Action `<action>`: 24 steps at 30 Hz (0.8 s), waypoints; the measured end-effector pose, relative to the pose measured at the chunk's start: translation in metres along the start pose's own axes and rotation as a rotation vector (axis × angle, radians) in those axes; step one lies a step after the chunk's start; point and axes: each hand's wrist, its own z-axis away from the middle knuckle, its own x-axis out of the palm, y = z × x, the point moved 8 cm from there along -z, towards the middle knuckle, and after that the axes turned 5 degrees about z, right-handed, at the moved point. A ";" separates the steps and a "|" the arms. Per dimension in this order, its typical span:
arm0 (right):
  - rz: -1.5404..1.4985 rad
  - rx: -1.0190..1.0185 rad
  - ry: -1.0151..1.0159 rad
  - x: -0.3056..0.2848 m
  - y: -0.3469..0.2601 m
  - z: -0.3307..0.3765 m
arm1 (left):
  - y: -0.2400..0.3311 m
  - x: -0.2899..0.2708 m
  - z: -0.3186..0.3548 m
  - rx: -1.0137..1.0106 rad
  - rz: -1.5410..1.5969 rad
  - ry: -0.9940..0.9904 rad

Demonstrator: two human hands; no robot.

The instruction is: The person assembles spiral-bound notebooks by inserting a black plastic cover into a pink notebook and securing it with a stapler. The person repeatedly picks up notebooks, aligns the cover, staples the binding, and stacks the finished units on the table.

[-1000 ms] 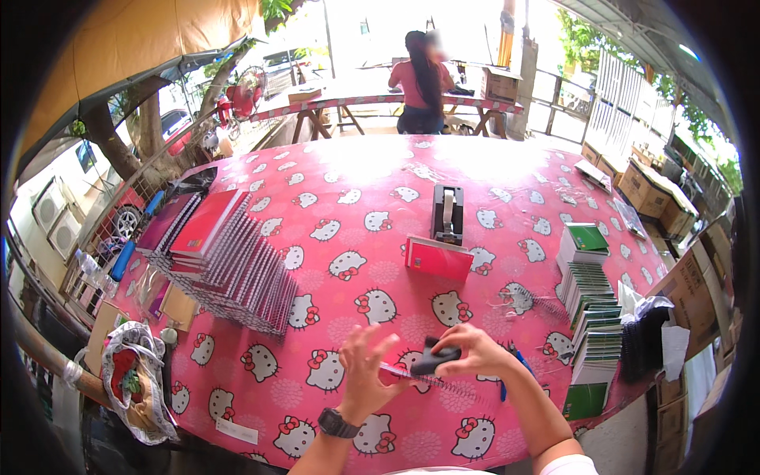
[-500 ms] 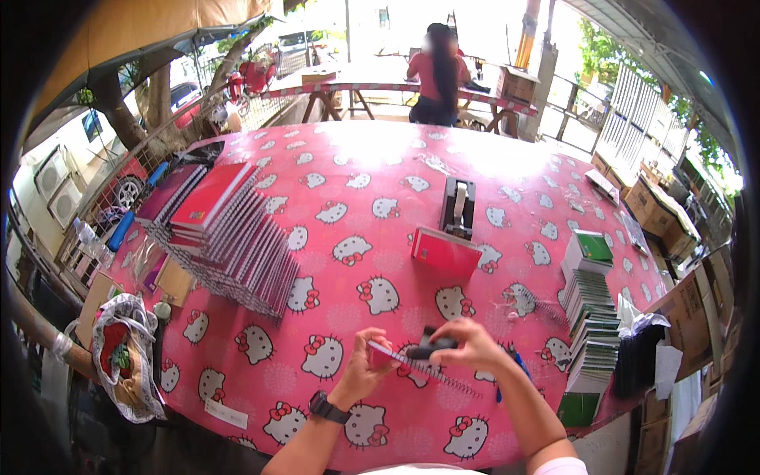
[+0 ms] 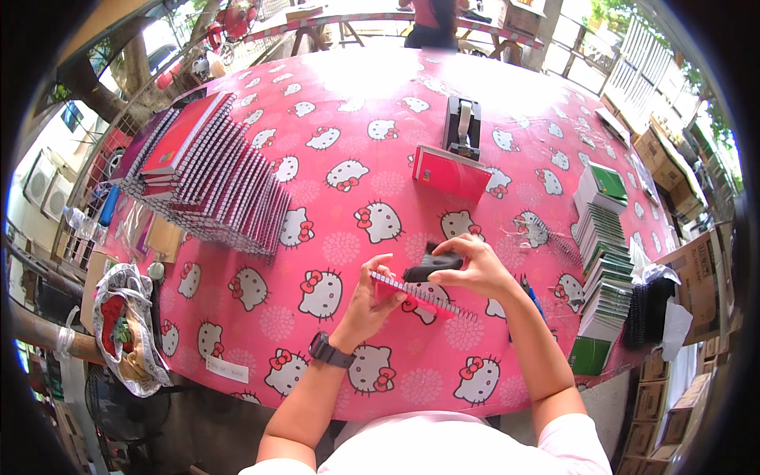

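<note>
Gripping as before: left hand [image 3: 368, 305] on red spiral notebook [image 3: 419, 299], right hand [image 3: 469, 269] fingers around black tool [image 3: 431, 265].

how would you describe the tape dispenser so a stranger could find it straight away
Start at the big table under its pink cartoon-cat cloth and look to its far middle. The tape dispenser stands there just behind a flat red notebook. It is the only dark grey, upright blocky thing among stacks of notebooks.

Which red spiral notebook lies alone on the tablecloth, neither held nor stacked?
The red notebook just before the black tape dispenser, lying alone mid-table.
</note>
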 end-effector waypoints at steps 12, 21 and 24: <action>0.314 -0.290 0.453 -0.031 -0.039 0.021 | 0.026 0.007 -0.001 -0.028 -0.080 0.023; -0.277 -0.400 0.289 -0.015 -0.080 0.039 | 0.066 0.011 -0.010 0.066 -0.021 0.226; -0.217 -0.478 0.338 -0.020 -0.092 0.042 | 0.077 0.010 -0.008 0.070 -0.040 0.232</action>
